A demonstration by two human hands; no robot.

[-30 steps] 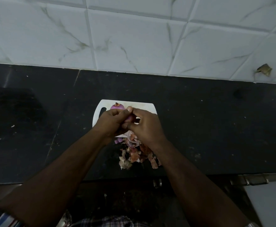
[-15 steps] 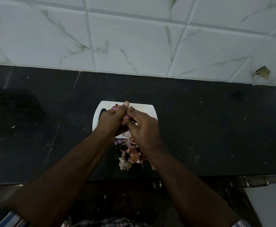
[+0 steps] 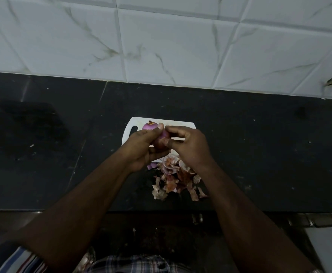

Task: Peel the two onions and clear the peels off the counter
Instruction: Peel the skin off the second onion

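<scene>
Counter (image 3: 259, 154), two onions (image 3: 149, 126), peel heap (image 3: 176, 180)

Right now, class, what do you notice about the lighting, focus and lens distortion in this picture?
Head view: dim, bluish light; the black counter swallows detail; the tile lines of the wall bend from the wide-angle lens; both hands on the onion look slightly soft.

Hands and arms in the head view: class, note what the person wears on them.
Both hands, left hand and right hand, are bare, with no gloves. The forearms are bare. A striped sleeve shows at the left upper arm; a checked garment shows below.
</scene>
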